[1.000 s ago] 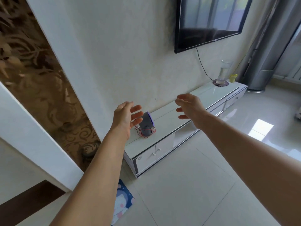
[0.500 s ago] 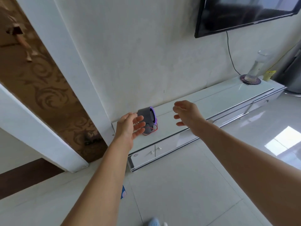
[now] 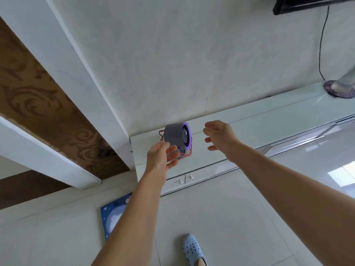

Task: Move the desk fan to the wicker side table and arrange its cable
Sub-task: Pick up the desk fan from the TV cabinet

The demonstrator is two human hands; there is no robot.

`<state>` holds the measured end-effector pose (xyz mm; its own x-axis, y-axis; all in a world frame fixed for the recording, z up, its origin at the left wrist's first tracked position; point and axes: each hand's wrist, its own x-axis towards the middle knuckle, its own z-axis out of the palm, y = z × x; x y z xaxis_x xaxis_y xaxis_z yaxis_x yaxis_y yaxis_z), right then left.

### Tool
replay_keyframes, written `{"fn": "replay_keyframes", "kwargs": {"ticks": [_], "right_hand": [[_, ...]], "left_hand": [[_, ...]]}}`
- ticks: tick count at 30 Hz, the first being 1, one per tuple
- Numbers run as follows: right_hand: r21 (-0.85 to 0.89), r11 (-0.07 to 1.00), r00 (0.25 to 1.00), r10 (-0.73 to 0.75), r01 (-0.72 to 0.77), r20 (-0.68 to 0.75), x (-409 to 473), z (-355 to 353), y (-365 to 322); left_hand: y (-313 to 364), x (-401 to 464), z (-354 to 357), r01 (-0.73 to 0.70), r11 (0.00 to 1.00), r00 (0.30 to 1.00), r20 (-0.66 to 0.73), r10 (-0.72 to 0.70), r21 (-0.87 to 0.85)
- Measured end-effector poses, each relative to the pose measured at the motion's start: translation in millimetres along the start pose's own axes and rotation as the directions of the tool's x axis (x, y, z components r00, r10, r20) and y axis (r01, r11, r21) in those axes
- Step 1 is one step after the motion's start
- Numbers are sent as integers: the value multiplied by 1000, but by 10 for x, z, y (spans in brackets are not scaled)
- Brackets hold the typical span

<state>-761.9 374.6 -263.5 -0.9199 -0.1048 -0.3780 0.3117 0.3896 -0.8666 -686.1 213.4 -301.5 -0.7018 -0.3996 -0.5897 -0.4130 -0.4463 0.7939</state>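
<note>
a: how are the hands?
b: both arms reach forward; left hand and right hand are empty, fingers loosely spread.
a: anything hidden?
b: the left fingers cover the fan's base.
a: and the desk fan?
b: on the white cabinet, between the hands, its red cable beneath.

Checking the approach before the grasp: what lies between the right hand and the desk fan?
Nothing: in the head view, only bare white cabinet top shows in the gap between the right hand and the desk fan.
</note>
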Motion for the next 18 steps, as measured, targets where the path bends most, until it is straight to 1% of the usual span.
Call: {"fn": "replay_keyframes", "kwargs": {"ticks": [7,13,18], "right_hand": [[-55,995,995,86,-83,45,938,246,246],[-101,987,988,131,-123,81,1576,446,628],[-144,979,985,155,-142,82,2097,651,1122]], "left_hand": [[-277,798,167,100,995,994,-38,-100,-17],[-614,1400,167,141,988,986,-102,-135,61],[-1108,1862,190,182,976,968,-195,-157,117]]}}
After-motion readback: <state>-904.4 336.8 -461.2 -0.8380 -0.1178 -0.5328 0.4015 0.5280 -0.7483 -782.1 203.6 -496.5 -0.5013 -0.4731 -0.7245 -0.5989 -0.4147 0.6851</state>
